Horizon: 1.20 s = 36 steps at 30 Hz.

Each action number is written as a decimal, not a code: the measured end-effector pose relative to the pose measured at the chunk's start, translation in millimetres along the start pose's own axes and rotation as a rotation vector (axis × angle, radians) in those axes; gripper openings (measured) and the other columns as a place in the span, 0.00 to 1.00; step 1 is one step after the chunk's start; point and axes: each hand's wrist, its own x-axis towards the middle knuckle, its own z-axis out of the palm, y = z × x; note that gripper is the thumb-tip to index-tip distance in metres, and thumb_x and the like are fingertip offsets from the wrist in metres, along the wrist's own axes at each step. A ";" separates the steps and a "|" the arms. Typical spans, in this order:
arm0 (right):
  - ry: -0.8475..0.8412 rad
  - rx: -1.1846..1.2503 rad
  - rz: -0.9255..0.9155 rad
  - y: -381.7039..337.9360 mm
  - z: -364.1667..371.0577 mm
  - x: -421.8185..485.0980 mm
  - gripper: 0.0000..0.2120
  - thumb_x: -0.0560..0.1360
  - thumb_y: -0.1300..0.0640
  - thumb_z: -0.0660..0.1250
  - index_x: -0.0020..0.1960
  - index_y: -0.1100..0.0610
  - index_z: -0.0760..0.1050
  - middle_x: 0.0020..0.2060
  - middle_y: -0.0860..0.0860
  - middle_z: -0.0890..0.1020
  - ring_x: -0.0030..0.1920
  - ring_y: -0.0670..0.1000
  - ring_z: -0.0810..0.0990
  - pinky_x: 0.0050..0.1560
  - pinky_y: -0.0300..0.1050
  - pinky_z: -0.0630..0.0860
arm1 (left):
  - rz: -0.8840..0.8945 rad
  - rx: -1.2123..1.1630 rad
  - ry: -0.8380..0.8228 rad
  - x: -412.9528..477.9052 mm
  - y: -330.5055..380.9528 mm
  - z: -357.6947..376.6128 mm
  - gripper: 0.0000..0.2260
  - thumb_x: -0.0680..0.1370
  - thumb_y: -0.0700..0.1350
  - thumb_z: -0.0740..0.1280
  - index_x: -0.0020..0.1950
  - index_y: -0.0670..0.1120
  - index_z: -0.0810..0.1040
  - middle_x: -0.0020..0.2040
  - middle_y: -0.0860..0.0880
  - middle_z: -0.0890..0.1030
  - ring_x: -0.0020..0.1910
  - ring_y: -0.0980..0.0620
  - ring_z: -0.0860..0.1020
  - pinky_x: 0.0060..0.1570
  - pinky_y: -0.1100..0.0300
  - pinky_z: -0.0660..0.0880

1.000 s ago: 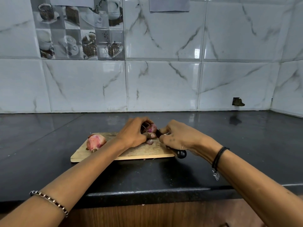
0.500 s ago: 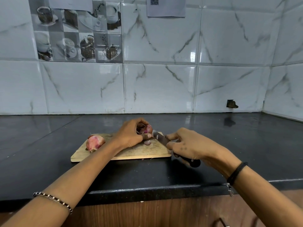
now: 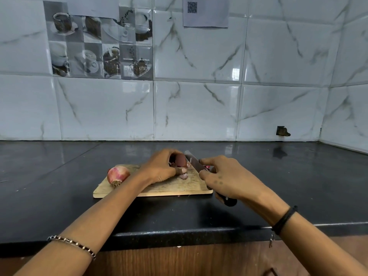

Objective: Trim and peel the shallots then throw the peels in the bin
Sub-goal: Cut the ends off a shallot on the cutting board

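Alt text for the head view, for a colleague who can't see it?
The left hand grips a shallot on a wooden cutting board while the right hand holds a knife, blade close beside it. A second shallot lies at the board's left end; the board sits on a black counter.

Counter [image 3: 59,176]: glossy black. Wall tiles [image 3: 199,108]: white, grey marble veining; far-left tile [image 3: 99,42]: grey coffee-cup print. Cutting board [image 3: 171,186]: pale wood. Left shallot [image 3: 117,174]: pink-white streaks; held shallot [image 3: 180,160]: dark red-brown. Knife [image 3: 196,163] handle: black.
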 end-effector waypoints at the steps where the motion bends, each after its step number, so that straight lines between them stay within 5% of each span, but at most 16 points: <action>1: -0.015 -0.014 0.005 -0.6 1.4 0.0 0.15 0.80 0.55 0.60 0.64 0.47 0.78 0.40 0.52 0.85 0.24 0.45 0.76 0.32 0.41 0.77 | 0.001 -0.014 0.005 0.4 -0.3 0.0 0.24 0.70 0.47 0.79 0.65 0.51 0.78 0.58 0.53 0.81 0.58 0.53 0.79 0.61 0.59 0.75; 5: -0.045 -0.083 0.041 1.5 6.1 0.0 0.12 0.78 0.52 0.61 0.57 0.48 0.81 0.37 0.51 0.81 0.30 0.49 0.78 0.41 0.46 0.81 | 0.008 -0.081 0.021 -1.7 2.0 -1.4 0.24 0.68 0.43 0.81 0.62 0.50 0.79 0.53 0.54 0.83 0.52 0.58 0.80 0.49 0.71 0.74; 10: -0.073 -0.207 0.088 0.1 6.5 3.5 0.17 0.78 0.50 0.60 0.64 0.51 0.77 0.51 0.53 0.80 0.44 0.56 0.81 0.54 0.51 0.81 | -0.008 -0.115 0.047 -3.7 2.4 -3.1 0.21 0.65 0.44 0.83 0.53 0.53 0.81 0.48 0.55 0.84 0.50 0.57 0.82 0.51 0.64 0.78; 16: -0.039 -0.218 0.121 9.8 3.2 3.2 0.17 0.79 0.48 0.59 0.64 0.51 0.76 0.43 0.50 0.79 0.38 0.51 0.80 0.42 0.46 0.80 | -0.004 -0.080 0.063 -6.7 5.7 -5.1 0.22 0.64 0.47 0.83 0.55 0.52 0.81 0.49 0.57 0.82 0.50 0.59 0.79 0.47 0.68 0.74; 21: 0.013 -0.243 0.152 14.5 1.1 2.2 0.13 0.79 0.48 0.60 0.59 0.51 0.78 0.47 0.51 0.81 0.40 0.54 0.83 0.46 0.49 0.82 | -0.031 -0.105 0.108 -5.5 3.0 -4.7 0.22 0.60 0.47 0.84 0.50 0.51 0.80 0.46 0.52 0.84 0.48 0.53 0.82 0.52 0.55 0.81; 28: 0.042 -0.134 0.073 3.4 1.2 -7.0 0.18 0.79 0.49 0.60 0.67 0.46 0.76 0.47 0.51 0.82 0.37 0.52 0.80 0.42 0.46 0.79 | -0.055 -0.149 0.191 -4.7 3.9 -6.9 0.18 0.66 0.49 0.81 0.50 0.49 0.78 0.45 0.53 0.83 0.46 0.57 0.81 0.40 0.67 0.74; 31: -0.013 -0.099 0.034 -3.4 2.4 -9.1 0.17 0.80 0.47 0.61 0.67 0.46 0.76 0.44 0.51 0.84 0.31 0.49 0.80 0.37 0.42 0.79 | -0.048 -0.145 0.199 -6.3 4.7 -7.0 0.16 0.71 0.53 0.78 0.54 0.50 0.79 0.48 0.56 0.82 0.48 0.59 0.80 0.43 0.68 0.72; 36: -0.043 -0.096 0.011 -8.6 6.7 -15.0 0.19 0.81 0.45 0.59 0.70 0.43 0.73 0.40 0.50 0.84 0.24 0.48 0.79 0.34 0.42 0.78 | -0.074 -0.160 0.295 -3.7 2.6 -9.3 0.07 0.78 0.56 0.70 0.44 0.54 0.80 0.48 0.55 0.84 0.52 0.52 0.82 0.59 0.52 0.77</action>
